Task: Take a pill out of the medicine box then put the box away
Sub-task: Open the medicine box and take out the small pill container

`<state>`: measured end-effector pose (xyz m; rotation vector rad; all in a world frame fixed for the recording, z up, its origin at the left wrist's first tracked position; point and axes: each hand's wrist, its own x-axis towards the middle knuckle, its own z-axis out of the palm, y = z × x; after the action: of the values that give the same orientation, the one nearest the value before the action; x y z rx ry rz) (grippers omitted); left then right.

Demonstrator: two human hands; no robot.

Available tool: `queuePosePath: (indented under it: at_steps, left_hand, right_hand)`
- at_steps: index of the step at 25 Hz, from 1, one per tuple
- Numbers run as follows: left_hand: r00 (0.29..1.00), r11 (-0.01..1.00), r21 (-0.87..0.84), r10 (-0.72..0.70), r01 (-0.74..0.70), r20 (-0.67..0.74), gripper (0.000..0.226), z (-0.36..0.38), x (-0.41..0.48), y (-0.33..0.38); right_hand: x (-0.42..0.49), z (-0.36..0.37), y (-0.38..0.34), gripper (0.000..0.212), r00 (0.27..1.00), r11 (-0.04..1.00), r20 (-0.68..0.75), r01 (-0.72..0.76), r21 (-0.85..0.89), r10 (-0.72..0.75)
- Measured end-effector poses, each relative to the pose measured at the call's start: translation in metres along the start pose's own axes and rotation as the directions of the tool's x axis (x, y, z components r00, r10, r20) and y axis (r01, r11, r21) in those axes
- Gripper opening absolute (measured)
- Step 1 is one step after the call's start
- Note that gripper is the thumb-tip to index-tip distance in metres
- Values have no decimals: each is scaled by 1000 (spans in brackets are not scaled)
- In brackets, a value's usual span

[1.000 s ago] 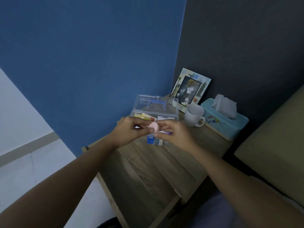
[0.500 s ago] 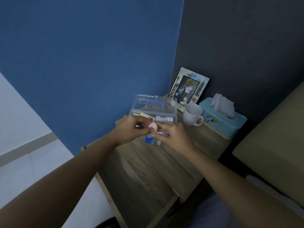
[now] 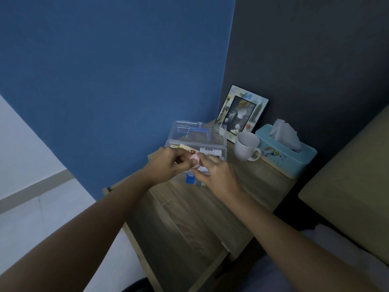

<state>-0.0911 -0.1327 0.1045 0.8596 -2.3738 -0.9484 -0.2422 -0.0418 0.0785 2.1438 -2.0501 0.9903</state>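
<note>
Head view: your left hand and right hand meet over the front of the open medicine box, which sits on the desk at 12 o'clock from both hands, lid tipped back, long axis running 9 to 3. Left hand pinches a small pink round container; right hand's fingers curl narrow against it from 3 o'clock, prob. working it open. Can't tell if a pill's out yet. Mug stands just beside the box at 3 o'clock.
</note>
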Motion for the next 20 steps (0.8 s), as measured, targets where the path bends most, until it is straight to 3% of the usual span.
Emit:
queuePosePath:
  at_steps: [6, 20]
  left_hand:
    - [997, 992, -107, -57, 62, 53, 24, -7, 2, -4]
    - [992, 995, -65, -63, 70, 107, 21, 5, 6, 8]
  right_hand:
    - [-5, -2, 6, 41, 1000, 1000, -12, 1, 19, -1]
    - [-18, -8, 3, 42, 1000, 998, -8, -9, 65, 9]
